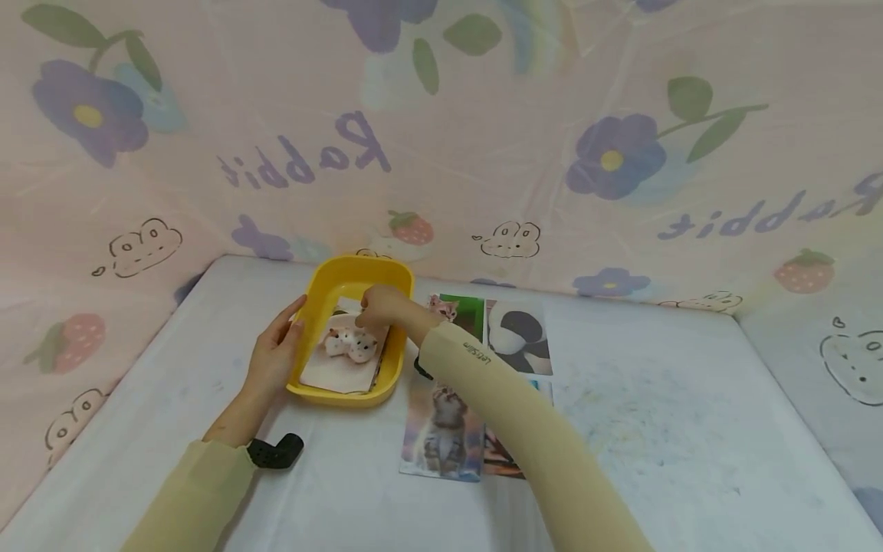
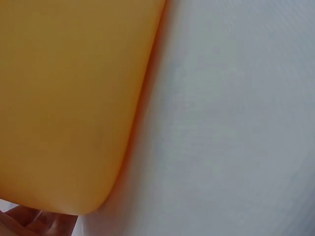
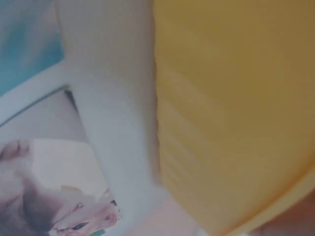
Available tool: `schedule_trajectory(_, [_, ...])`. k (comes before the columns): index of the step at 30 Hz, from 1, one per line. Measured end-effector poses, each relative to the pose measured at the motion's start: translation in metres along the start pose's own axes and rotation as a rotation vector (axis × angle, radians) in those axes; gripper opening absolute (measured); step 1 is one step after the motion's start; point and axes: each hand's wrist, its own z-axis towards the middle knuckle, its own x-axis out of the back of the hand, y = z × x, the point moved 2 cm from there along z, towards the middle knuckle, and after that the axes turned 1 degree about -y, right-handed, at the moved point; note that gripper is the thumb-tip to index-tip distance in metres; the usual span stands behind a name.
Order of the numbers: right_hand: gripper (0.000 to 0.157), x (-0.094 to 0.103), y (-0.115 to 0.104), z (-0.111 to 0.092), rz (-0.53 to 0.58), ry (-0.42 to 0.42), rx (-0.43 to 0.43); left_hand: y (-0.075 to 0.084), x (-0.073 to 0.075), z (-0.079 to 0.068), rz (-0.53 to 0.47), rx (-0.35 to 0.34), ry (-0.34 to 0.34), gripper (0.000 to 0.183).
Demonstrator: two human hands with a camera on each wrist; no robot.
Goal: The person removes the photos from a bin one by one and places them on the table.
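A yellow plastic tray stands left of centre against the back of the table. Inside lies a stack of picture cards, the top one showing small white animals. My left hand grips the tray's left rim; its fingertips show below the tray in the left wrist view. Reaching in over the right rim, my right hand has its fingers curled down at the far right corner of the top card. Its fingertips are partly hidden. The tray's outer wall fills much of the right wrist view.
Right of the tray, several cards lie in two columns: a grey kitten card, a black-and-white animal card, a green-backed kitten card and an orange-toned card. My right forearm covers parts of them. A printed curtain hangs behind the table.
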Motion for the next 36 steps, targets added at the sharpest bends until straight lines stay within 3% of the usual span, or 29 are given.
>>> schedule_trajectory(11, [0.013, -0.0019, -0.0024, 0.0028, -0.021, -0.054, -0.03, 0.0008, 0.0007, -0.0002, 0.002, 0.001, -0.022, 0.047])
schedule_trajectory(22, [0.014, -0.0051, -0.0045, -0.0031, -0.038, -0.02, -0.044, -0.0001, -0.0001, 0.0008, -0.017, 0.015, -0.014, 0.046])
schedule_trajectory(28, [0.023, -0.0027, -0.0025, -0.0039, 0.011, 0.008, -0.034, -0.0008, -0.0013, 0.0015, -0.013, 0.005, -0.014, 0.046])
schedule_trajectory(32, [0.035, -0.001, 0.0002, -0.0028, 0.052, 0.015, 0.01, -0.0012, -0.0003, 0.0011, -0.005, -0.01, -0.011, 0.046])
schedule_trajectory(36, [0.038, 0.0001, 0.0043, -0.0038, 0.192, -0.002, 0.103, -0.0008, 0.0009, 0.0008, 0.016, -0.013, -0.001, 0.046])
